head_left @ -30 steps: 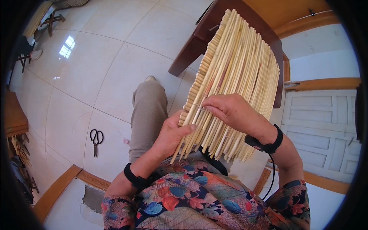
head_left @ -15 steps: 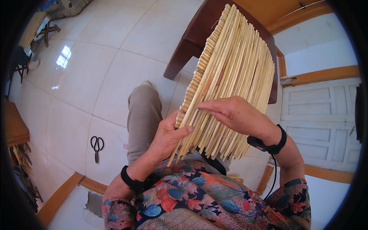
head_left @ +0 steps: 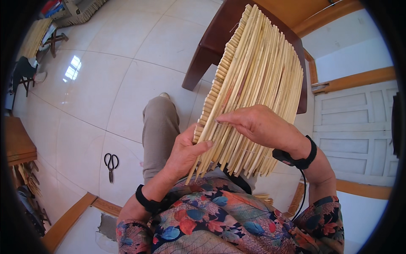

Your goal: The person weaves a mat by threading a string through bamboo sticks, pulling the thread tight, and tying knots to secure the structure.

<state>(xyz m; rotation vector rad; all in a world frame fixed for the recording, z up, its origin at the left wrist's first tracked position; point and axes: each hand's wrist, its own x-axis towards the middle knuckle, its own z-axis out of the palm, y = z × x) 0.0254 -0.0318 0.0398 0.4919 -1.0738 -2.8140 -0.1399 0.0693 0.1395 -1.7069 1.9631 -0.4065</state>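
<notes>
Two hands: both on the reed panel, held upright over the lap.
Left hand: cups the panel's lower left edge, thumb pressed across the stalk ends.
Right hand: flat on the panel face, fingers extended left; half a second ago it sat slightly lower, so the fingertips have slid toward the edge.
Change: panel tilted a bit more upright; work looks like seating stalks at that edge.
Beyond panel: wooden chair.
Left of left hand: scissors on the tiled floor, unmoved.

Both hands, left hand and right hand, on a tilted reed mat above the lap.
</notes>
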